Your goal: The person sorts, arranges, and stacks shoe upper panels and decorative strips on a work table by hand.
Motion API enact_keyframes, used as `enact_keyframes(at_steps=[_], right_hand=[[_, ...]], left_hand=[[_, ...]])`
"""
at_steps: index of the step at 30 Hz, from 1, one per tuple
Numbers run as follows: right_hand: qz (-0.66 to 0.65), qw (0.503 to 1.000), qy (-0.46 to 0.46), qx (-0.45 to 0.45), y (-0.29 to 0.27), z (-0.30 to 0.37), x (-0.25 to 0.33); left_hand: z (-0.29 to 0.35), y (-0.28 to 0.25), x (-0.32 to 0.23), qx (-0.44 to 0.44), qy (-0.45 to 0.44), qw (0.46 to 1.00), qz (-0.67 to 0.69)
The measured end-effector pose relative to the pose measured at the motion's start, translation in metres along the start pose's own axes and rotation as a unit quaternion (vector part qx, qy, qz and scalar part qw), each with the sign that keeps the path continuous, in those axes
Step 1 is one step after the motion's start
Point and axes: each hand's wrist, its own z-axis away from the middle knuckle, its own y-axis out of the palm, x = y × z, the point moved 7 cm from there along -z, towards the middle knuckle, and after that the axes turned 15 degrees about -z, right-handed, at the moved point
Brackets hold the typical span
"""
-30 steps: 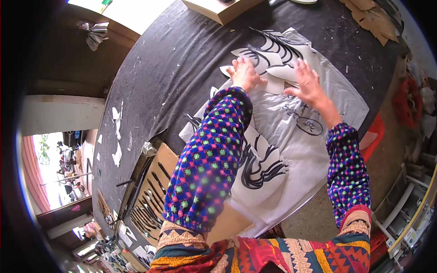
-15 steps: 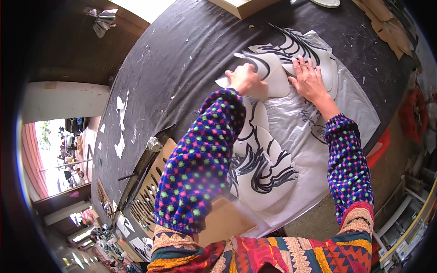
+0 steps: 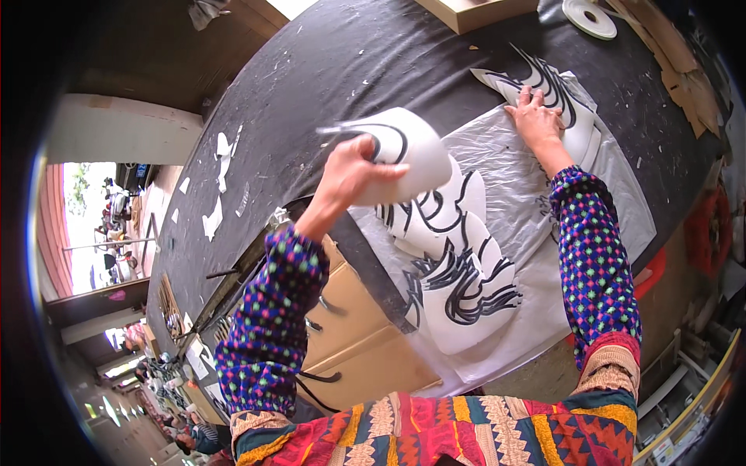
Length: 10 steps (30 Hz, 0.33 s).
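My left hand (image 3: pixel 348 177) is closed on a white cut-out piece (image 3: pixel 423 151) with black curved lines, held up in the air over the left part of the plastic sheet. The piece bends a little and its left tip is blurred. My right hand (image 3: pixel 536 124) lies with fingers spread on a stack of similar white pieces (image 3: pixel 576 141) with black flowing lines. Nearer me, another overlapping pile of black-lined white pieces (image 3: pixel 458 322) rests on the white plastic sheet (image 3: pixel 486 136). The raised piece hides part of that pile's far end.
A black-covered table (image 3: pixel 311 93) spreads beneath everything. A cardboard panel (image 3: pixel 365 326) with black strips lies near me on the left. White scraps (image 3: pixel 214 221) are scattered farther left. At the back are a cardboard box (image 3: pixel 478 14), a white roll (image 3: pixel 588 19) and torn cardboard (image 3: pixel 688 89).
My left hand has lifted the white piece off the sheet and carried it left and toward me. My right hand remains on the stack; the view has shifted slightly.
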Motion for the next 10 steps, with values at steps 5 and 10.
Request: enact_keyframes(at_steps=[5,10], right_hand=[[0.108,0.991,-0.069,-0.027,0.009,-0.011,0.021],[0.050,0.999,0.018,0.005,0.023,-0.046,-0.010]], left_hand=[[0.098,-0.015,0.034,0.000,-0.070,0.995,0.075],[0.181,-0.024,0.065,-0.013,-0.101,0.989,0.110]])
